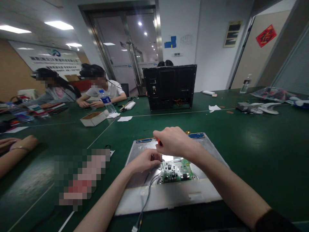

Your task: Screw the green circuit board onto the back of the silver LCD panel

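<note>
A silver display panel (pixel 173 192) lies flat on the green table in front of me, with a green circuit board (pixel 177 170) on its back. My right hand (pixel 172 140) is closed around the red and black handle of a screwdriver (pixel 159 142), whose shaft points down at the board's upper left corner. Beside that corner, the fingers of my left hand (pixel 151 159) are pinched near the shaft tip; what they hold, if anything, is hidden. Grey cables (pixel 149 193) run from the board's left side over the panel's near edge.
A black monitor housing (pixel 170 87) stands upright beyond the panel. To the left are a white box (pixel 94 118), a water bottle (pixel 107 100) and a blurred strip (pixel 84 178). Another person's hand (pixel 25 143) rests at far left; two people sit behind. Grey parts (pixel 256 108) lie at right.
</note>
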Demonstrator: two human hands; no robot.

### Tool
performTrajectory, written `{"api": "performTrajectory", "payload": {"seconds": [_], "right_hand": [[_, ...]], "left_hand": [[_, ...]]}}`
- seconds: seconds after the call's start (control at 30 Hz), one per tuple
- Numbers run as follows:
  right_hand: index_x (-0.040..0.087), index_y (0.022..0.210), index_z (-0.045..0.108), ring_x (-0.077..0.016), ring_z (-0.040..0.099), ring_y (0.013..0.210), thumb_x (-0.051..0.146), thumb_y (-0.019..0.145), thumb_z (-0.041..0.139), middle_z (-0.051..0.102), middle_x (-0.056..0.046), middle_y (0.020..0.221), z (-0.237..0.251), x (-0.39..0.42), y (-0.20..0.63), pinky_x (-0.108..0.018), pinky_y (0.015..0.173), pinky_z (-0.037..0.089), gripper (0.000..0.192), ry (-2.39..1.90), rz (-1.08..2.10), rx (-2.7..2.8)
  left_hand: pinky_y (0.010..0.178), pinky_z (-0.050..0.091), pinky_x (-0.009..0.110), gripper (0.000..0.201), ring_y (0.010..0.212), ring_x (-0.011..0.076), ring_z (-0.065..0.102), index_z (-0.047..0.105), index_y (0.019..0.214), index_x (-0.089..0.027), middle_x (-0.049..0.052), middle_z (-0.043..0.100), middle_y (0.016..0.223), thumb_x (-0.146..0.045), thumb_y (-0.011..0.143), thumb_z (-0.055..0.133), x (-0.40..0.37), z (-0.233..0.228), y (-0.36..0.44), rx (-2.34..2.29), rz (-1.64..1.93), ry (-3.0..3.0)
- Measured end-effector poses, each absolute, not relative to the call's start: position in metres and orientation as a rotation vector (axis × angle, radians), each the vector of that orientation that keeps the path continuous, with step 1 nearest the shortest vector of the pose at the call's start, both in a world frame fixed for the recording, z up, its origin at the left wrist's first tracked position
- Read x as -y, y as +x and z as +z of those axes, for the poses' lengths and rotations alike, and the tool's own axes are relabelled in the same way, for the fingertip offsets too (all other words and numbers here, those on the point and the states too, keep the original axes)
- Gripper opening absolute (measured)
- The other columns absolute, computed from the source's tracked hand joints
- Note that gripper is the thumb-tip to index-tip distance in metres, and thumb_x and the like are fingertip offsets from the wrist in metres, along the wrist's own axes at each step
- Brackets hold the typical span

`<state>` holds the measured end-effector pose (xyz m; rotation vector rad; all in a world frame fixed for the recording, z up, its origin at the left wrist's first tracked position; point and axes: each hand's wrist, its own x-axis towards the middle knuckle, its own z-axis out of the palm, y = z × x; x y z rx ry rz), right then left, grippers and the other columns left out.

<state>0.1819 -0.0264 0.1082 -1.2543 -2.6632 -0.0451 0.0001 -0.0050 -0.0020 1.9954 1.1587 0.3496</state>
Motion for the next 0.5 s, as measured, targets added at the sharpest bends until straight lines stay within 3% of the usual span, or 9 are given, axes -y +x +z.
{"api": "performTrajectory", "payload": {"seconds": [0.2, 0.37, 0.5], "right_hand": [[0.018, 0.1, 0.062, -0.0194, 0.065, 0.074, 0.029, 0.087, 0.059, 0.072, -0.007, 0.09, 0.1085, 0.0255, 0.1834, -0.026, 0.054, 0.031, 0.018, -1.205, -0.067, 2.686], [0.019, 0.093, 0.065, -0.0197, 0.066, 0.072, 0.047, 0.092, 0.058, 0.072, -0.005, 0.081, 0.1084, 0.0238, 0.182, -0.027, 0.053, 0.029, 0.028, -1.224, -0.086, 2.666], [0.019, 0.091, 0.065, -0.0191, 0.066, 0.073, 0.034, 0.094, 0.056, 0.072, -0.006, 0.081, 0.1071, 0.0227, 0.1811, -0.027, 0.052, 0.025, 0.018, -1.222, -0.109, 2.663]], "left_hand": [[0.058, 0.04, 0.025, 0.011, 0.061, 0.016, 0.051, 0.063, 0.077, -0.017, -0.002, 0.056, 0.066, -0.025, 0.071, 0.057, 0.0043, -0.0017, -0.0009, -1.17, 0.328, 1.996], [0.061, 0.042, 0.026, 0.011, 0.066, 0.0172, 0.056, 0.062, 0.073, -0.017, 0.0, 0.06, 0.069, -0.027, 0.073, 0.058, 0.0057, 0.0031, 0.0007, -1.185, 0.29, 2.017], [0.059, 0.041, 0.025, 0.011, 0.064, 0.017, 0.055, 0.061, 0.071, -0.017, -0.001, 0.059, 0.065, -0.028, 0.071, 0.059, 0.005, 0.0017, 0.0006, -1.158, 0.315, 2.001]]}}
